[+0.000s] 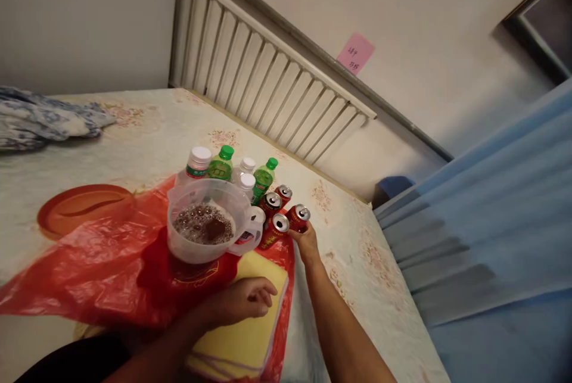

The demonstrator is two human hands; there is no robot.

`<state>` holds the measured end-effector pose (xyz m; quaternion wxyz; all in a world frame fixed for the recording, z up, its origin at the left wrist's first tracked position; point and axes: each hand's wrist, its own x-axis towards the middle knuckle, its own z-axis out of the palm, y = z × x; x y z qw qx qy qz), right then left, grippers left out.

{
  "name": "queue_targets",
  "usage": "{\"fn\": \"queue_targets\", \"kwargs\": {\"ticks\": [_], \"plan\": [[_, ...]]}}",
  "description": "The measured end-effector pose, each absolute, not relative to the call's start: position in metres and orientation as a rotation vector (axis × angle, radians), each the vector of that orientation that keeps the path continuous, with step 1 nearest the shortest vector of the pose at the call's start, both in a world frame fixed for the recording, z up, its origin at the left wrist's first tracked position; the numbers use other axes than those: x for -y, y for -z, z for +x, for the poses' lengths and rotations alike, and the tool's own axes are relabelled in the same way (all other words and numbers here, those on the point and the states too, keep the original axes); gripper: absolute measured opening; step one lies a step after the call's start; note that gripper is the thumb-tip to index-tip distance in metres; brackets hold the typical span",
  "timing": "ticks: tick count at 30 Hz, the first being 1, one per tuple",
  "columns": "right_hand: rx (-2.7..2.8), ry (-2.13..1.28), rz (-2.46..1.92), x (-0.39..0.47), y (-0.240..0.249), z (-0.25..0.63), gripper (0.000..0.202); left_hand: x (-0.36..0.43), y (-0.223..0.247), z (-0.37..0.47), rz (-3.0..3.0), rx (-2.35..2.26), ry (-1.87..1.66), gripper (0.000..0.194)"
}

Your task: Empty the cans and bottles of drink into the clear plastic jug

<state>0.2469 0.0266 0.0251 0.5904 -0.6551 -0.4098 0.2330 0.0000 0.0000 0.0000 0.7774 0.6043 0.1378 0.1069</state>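
My right hand (307,242) is closed around a red drink can (295,216) at the right end of a group of cans. Beside it stand several other cans, among them an opened red can (273,230) and a dark-topped can (270,202). My left hand (250,298) hovers over or rests on a folded yellow cloth (236,341), its fingers loosely curled with nothing visible in them. In front of it, a translucent plastic jug (201,192) holds dark, foamy liquid; its handle points right.
Behind the jug are green-capped bottles (264,178) and white-capped bottles (199,162). A red plastic bag (102,270) lies beneath the jug, near an orange-red lid (80,207). Crumpled fabric (49,121) lies far left. A radiator (268,73) and blue curtain (482,216) border the table.
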Motion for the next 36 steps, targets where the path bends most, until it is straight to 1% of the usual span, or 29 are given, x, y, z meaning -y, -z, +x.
{"fn": "queue_targets", "kwargs": {"ticks": [6, 8, 11, 13, 15, 22, 23, 30, 36], "plan": [[1.010, -0.606, -1.509, -0.040, -0.006, 0.241, 0.046, 0.002, 0.003, 0.003, 1.390, -0.286, -0.238, 0.040], [1.009, -0.607, -1.505, -0.040, -0.004, 0.241, 0.050, 0.003, 0.006, 0.005, 1.404, -0.301, -0.251, 0.039], [0.947, -0.558, -1.527, -0.029, -0.005, 0.244, 0.061, 0.006, 0.012, 0.005, 1.404, -0.347, -0.289, 0.038], [0.887, -0.518, -1.556, -0.009, -0.008, 0.246, 0.062, 0.008, 0.015, 0.005, 1.375, -0.386, -0.327, 0.039], [0.854, -0.503, -1.572, 0.019, -0.012, 0.244, 0.055, 0.009, 0.016, 0.006, 1.335, -0.444, -0.372, 0.040], [0.888, -0.534, -1.637, 0.129, -0.014, 0.217, 0.021, 0.020, 0.012, 0.012, 1.306, -0.607, -0.681, 0.045], [0.898, -0.526, -1.647, 0.140, -0.013, 0.213, 0.019, 0.022, 0.011, 0.013, 1.329, -0.645, -0.720, 0.046], [0.879, -0.504, -1.712, 0.169, 0.001, 0.200, 0.050, 0.032, 0.012, 0.027, 1.441, -0.903, -0.819, 0.058], [0.809, -0.517, -1.759, 0.163, 0.007, 0.207, 0.061, 0.034, 0.012, 0.034, 1.628, -1.041, -0.829, 0.050]]}}
